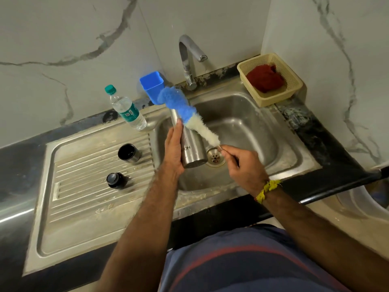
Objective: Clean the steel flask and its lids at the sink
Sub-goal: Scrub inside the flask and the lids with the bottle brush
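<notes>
My left hand [174, 150] grips the steel flask [192, 150], tilted over the sink basin [248, 127] with its base toward me and its mouth pointing away. My right hand [242, 163] pinches the thin handle of a bottle brush [185, 111] with a blue and white fluffy head. The brush lies across the outside of the flask, its blue tip near the flask's mouth. On the ribbed drainboard [84, 199] to the left stand a steel cup lid with a black inside [128, 153] and a black stopper lid [116, 180].
A curved tap [189, 60] rises behind the basin, with no water visibly running. A blue plastic cup [152, 86] and a plastic water bottle [126, 110] stand at the back left. A beige basket [271, 79] with a red cloth sits at the back right. The drain [215, 158] is open.
</notes>
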The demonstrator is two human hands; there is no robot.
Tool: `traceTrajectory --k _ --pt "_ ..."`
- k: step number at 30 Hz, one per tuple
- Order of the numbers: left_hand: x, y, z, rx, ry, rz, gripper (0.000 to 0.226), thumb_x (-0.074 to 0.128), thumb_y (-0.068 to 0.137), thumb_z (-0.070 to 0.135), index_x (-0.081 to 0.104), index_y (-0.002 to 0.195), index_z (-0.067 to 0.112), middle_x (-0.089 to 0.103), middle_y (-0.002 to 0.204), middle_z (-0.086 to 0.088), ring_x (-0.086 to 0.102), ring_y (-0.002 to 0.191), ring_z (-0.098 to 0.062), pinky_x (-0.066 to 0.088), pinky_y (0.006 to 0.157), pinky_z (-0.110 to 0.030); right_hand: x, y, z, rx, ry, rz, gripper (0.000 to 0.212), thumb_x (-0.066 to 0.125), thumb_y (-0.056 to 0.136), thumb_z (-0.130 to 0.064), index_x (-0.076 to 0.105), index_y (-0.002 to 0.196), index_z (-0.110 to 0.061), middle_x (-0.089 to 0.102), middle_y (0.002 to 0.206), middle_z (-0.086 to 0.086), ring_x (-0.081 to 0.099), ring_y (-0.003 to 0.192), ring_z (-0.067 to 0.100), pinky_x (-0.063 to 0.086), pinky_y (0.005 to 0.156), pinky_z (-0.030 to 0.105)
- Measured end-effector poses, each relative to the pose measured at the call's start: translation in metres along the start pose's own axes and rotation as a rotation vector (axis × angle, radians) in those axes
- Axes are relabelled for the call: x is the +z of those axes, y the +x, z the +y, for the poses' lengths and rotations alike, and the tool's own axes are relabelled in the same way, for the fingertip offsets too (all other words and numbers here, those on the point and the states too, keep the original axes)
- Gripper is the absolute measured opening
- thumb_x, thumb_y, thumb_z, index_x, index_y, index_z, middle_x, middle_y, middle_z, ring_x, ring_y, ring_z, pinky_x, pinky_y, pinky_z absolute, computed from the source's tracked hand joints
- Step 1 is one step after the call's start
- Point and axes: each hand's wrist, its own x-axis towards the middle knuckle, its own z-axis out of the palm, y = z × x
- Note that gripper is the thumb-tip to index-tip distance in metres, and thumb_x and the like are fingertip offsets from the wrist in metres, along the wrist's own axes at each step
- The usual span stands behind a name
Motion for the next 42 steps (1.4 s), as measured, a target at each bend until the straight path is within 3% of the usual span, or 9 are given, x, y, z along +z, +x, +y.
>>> traceTrajectory --k 5,9,15,20,22,26,33,37,42 --pt "-0.009 -0.003 -0.005 -0.005 0.013 0.008 0.092 0.085 0.064 0.068 0.058 0.133 0.013 0.057 0.132 -0.035 0.062 0.107 -0.044 0.051 0.099 -0.062 -0.007 0.022 0.004 0.025 -0.089 0.089 0.029 0.058 0.098 -0.022 0.073 0.117 -0.007 0.076 0.107 0.007 0.073 0.098 0.02 0.059 0.088 0.041" --pt "-0.011 -0.009 -0.003 0.03 -0.016 0.055 0.076 0.085 0.067 0.063 0.066 0.123 0.015 0.062 0.128 -0.032 0.062 0.113 -0.051 0.05 0.099 -0.066 -0.005 0.03 0.0 0.021 -0.046 0.032 0.027 0.058 0.099 -0.02 0.072 0.12 -0.009 0.076 0.111 0.003 0.071 0.102 0.012 0.058 0.093 0.035" --pt "-0.018 -0.012 0.002 0.013 -0.035 0.087 0.054 0.077 0.08 0.056 0.068 0.118 0.019 0.07 0.119 -0.024 0.067 0.106 -0.042 0.058 0.091 -0.054 0.0 -0.005 0.004 0.031 -0.018 -0.011 0.027 0.059 0.099 -0.019 0.071 0.121 -0.009 0.075 0.111 0.002 0.071 0.101 0.007 0.056 0.093 0.025" --pt "-0.019 -0.006 0.01 -0.014 -0.063 0.065 0.062 0.063 0.086 0.061 0.062 0.132 0.019 0.069 0.128 -0.017 0.066 0.117 -0.035 0.054 0.098 -0.051 0.004 -0.016 0.007 0.054 0.001 -0.022 0.028 0.06 0.099 -0.016 0.069 0.124 -0.007 0.073 0.117 0.004 0.069 0.108 0.011 0.055 0.098 0.031" --pt "-0.023 0.001 0.015 -0.005 -0.083 0.051 0.069 0.061 0.09 0.063 0.054 0.142 0.017 0.067 0.131 -0.017 0.068 0.114 -0.035 0.058 0.091 -0.048 0.001 -0.021 0.007 0.033 -0.027 -0.066 0.03 0.059 0.099 -0.016 0.067 0.126 -0.006 0.072 0.119 0.005 0.069 0.11 0.011 0.054 0.099 0.029" --pt "-0.021 0.011 0.024 -0.055 -0.013 0.064 0.06 0.05 0.1 0.059 0.054 0.139 0.014 0.071 0.12 -0.016 0.074 0.091 -0.027 0.061 0.072 -0.038 -0.005 -0.03 0.007 0.041 0.003 -0.056 0.03 0.058 0.1 -0.014 0.066 0.128 -0.008 0.072 0.119 0.001 0.068 0.11 0.007 0.055 0.098 0.026" --pt "-0.02 0.025 0.034 -0.09 -0.043 0.006 0.072 0.069 0.089 0.056 0.053 0.141 0.009 0.069 0.123 -0.017 0.07 0.104 -0.031 0.057 0.088 -0.045 -0.01 -0.043 0.012 0.0 -0.012 -0.053 0.031 0.061 0.098 -0.013 0.066 0.128 -0.009 0.072 0.119 0.0 0.069 0.107 0.007 0.054 0.093 0.019" --pt "-0.013 0.027 0.044 -0.06 -0.148 -0.095 0.049 0.064 0.089 0.053 0.06 0.114 0.011 0.07 0.085 -0.005 0.069 0.077 -0.019 0.059 0.074 -0.039 -0.008 -0.051 0.012 -0.054 -0.013 -0.068 0.03 0.063 0.097 -0.01 0.067 0.126 -0.007 0.073 0.117 0.001 0.071 0.105 0.009 0.057 0.091 0.023" --pt "-0.01 0.025 0.06 -0.071 -0.254 -0.066 0.076 0.07 0.085 0.057 0.048 0.138 0.007 0.072 0.101 -0.014 0.073 0.093 -0.029 0.06 0.079 -0.047 -0.021 -0.059 0.018 -0.088 -0.025 -0.006 0.033 0.066 0.092 -0.001 0.066 0.125 -0.004 0.071 0.112 -0.004 0.071 0.101 0.008 0.053 0.092 0.016"
